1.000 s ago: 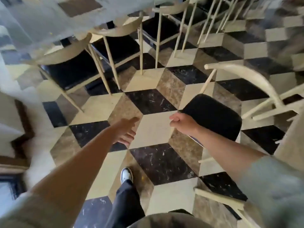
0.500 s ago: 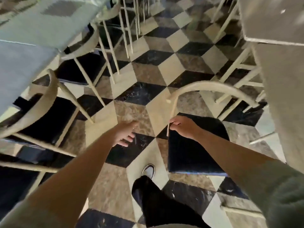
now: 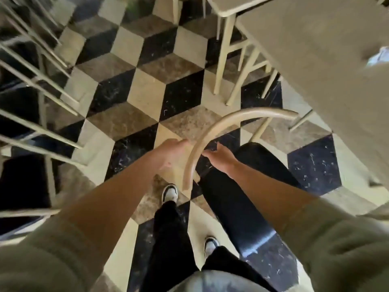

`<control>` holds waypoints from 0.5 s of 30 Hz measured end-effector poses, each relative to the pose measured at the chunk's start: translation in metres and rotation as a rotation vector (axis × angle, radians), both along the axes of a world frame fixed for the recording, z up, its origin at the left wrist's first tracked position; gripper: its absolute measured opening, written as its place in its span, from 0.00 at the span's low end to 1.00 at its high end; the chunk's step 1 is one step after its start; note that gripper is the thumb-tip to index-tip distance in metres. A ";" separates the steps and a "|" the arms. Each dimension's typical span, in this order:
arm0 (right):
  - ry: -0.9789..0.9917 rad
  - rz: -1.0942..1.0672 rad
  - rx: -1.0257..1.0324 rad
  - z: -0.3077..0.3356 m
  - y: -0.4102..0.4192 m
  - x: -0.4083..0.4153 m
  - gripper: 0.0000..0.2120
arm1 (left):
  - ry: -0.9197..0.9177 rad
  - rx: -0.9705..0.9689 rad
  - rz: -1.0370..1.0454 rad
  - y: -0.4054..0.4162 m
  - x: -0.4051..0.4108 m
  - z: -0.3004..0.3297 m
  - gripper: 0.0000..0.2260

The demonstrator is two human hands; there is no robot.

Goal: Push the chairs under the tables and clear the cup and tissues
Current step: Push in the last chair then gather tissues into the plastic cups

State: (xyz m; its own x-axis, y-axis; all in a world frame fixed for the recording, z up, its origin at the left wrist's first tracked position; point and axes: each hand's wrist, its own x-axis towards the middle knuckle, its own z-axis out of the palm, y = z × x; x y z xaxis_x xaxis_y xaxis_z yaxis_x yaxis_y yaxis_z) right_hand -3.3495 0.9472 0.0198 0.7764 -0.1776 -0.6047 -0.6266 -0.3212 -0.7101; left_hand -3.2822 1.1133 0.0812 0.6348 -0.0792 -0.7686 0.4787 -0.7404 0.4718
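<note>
A chair with a curved cream backrest point(image 3: 223, 125) and a black seat point(image 3: 248, 199) stands on the floor just in front of me, left of a beige table point(image 3: 315, 66). My left hand point(image 3: 169, 154) lies against the outer side of the backrest's near end; its fingers are hidden behind the rail. My right hand point(image 3: 221, 160) hovers inside the curve above the seat, fingers apart, fingertips at the rail. A pale white-blue thing point(image 3: 379, 56), too blurred to identify, lies on the table at the frame's right edge.
Several cream-framed chairs with black seats point(image 3: 35, 85) crowd the left side. A second table's corner point(image 3: 229, 7) and cream legs point(image 3: 223, 60) stand ahead on the right. The cube-patterned tile floor point(image 3: 147, 91) runs between them. My shoes point(image 3: 169, 192) are below the chair.
I have turned right and stepped closer to the chair. Both hands moved up to its backrest: the left now touches the outer side, and the right has left the rail's end and opened.
</note>
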 end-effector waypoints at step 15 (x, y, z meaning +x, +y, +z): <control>0.143 -0.782 0.181 -0.049 0.053 0.076 0.55 | -0.167 -0.022 -1.044 -0.266 0.146 -0.124 0.20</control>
State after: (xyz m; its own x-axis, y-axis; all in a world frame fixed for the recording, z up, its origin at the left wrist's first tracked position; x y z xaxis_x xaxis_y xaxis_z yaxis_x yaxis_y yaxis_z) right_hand -3.2739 1.0000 -0.0295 0.3816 -0.5263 -0.7599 -0.7107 0.3586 -0.6053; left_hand -3.1357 0.8473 -0.0428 0.3415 -0.6599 -0.6693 -0.4631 -0.7378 0.4911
